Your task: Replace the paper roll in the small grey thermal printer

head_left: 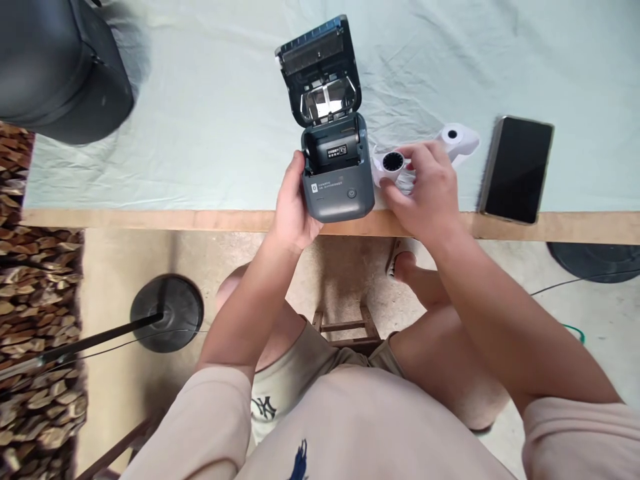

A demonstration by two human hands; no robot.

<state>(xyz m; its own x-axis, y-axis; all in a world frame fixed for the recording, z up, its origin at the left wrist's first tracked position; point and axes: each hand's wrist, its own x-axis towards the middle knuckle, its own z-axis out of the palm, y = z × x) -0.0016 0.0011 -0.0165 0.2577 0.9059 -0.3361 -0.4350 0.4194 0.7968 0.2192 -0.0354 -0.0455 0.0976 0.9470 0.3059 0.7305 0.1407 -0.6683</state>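
My left hand (294,208) is closed around the left side and underside of a dark grey label printer (339,195), held near the table's front edge. The printer's lid (323,70) stands raised, and the paper bay (334,148) inside shows no roll, only a small printed sticker. Just right of the printer, my right hand (427,183) grips a small white paper roll (389,175) with a dark ribbed core between thumb and fingers. Behind that hand lies another white roll (457,140) with some paper loose.
A black smartphone (517,170) lies at the right on the pale green tablecloth (210,120). A large black case (65,67) fills the far left corner. The table's wooden edge (200,219) runs across. Below are a round stand base (167,313) and stacked firewood (40,347).
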